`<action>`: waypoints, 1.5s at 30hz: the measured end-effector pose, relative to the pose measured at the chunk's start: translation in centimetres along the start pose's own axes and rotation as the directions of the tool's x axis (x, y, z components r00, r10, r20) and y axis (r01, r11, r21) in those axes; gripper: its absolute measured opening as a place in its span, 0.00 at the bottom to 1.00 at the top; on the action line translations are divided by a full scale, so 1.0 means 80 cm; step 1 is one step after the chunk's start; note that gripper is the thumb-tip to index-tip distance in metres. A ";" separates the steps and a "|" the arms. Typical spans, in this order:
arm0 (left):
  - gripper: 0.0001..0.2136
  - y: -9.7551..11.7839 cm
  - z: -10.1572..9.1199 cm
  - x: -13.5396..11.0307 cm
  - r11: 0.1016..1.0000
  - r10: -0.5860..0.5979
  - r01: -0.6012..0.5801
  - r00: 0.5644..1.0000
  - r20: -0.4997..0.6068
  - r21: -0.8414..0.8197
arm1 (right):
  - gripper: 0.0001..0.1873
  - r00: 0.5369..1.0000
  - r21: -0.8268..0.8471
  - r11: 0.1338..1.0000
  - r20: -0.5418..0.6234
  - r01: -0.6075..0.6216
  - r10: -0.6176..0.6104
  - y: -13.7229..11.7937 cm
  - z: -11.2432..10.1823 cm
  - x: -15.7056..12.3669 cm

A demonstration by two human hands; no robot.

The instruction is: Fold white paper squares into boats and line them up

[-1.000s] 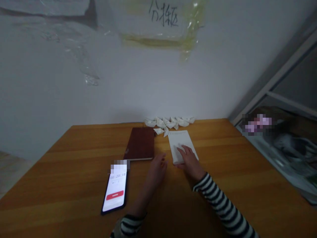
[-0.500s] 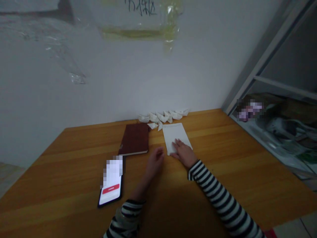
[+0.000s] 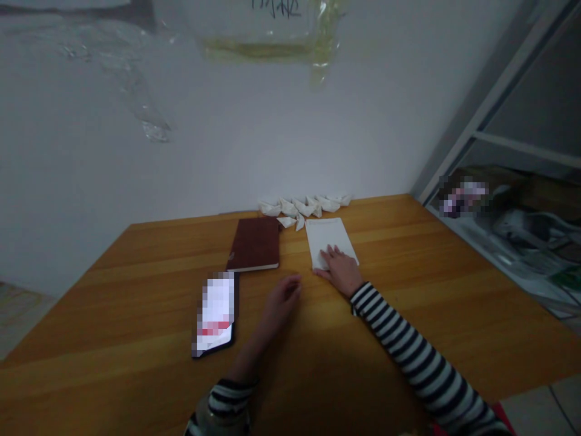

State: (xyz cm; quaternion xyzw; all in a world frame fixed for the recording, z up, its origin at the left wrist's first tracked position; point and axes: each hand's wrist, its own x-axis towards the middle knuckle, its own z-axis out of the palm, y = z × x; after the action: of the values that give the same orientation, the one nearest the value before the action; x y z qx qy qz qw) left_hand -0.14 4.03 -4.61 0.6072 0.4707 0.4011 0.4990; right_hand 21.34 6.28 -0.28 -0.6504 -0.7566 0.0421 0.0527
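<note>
My right hand (image 3: 344, 271) lies flat with its fingers spread on the lower part of a white pad of paper (image 3: 331, 233). To its left, my left hand (image 3: 282, 297) is over the wooden table, loosely curled, with a gap between thumb and fingers and nothing visible in it. Beyond the pad, several folded white paper boats (image 3: 305, 207) stand in a row along the wall. Two smaller white folded pieces (image 3: 287, 222) lie in front of them. Left of the pad is a closed dark red notebook (image 3: 255, 243).
A phone (image 3: 216, 315) with a lit screen lies on the wooden table (image 3: 136, 290), left of my left hand. The white wall (image 3: 227, 139) borders the table's far edge. At the right is a shelf (image 3: 508, 242) with blurred items behind a frame.
The view has shifted slightly, so things on the table appear a little higher and further right. My right hand has slid slightly toward the pad's near edge. My left hand stays curled.
</note>
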 end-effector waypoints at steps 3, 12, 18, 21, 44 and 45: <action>0.13 0.001 -0.001 -0.003 1.000 -0.006 0.006 1.000 -0.019 0.003 | 0.35 1.000 -0.002 1.000 -0.014 -0.010 0.010 0.000 0.000 -0.001; 0.13 0.005 -0.002 -0.008 1.000 0.003 -0.003 1.000 -0.015 0.017 | 0.32 0.996 0.006 0.999 -0.076 -0.050 0.050 0.001 0.005 -0.002; 0.13 0.012 -0.001 -0.011 1.000 0.007 -0.007 1.000 -0.006 0.015 | 0.33 0.994 0.009 0.999 -0.101 -0.048 0.048 0.000 0.009 -0.002; 0.12 0.014 -0.001 -0.012 1.000 0.004 -0.003 1.000 -0.010 0.022 | 0.32 0.994 0.011 0.999 -0.094 -0.052 0.053 0.000 0.011 -0.002; 0.11 0.017 0.004 -0.010 0.999 0.036 -0.036 0.999 -0.032 0.022 | 0.24 0.974 0.101 0.993 -0.210 -0.067 0.087 -0.032 0.027 -0.005; 0.10 0.017 0.004 -0.010 0.999 0.042 -0.041 0.998 -0.035 0.025 | 0.23 0.972 0.101 0.993 -0.222 -0.056 0.077 -0.032 0.028 -0.005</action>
State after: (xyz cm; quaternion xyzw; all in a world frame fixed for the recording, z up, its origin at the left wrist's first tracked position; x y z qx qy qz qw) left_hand 0.19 3.09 -3.36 0.6157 0.4717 0.4163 0.4745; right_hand 18.57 5.52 -2.13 -0.6727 -0.7207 0.0056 0.1674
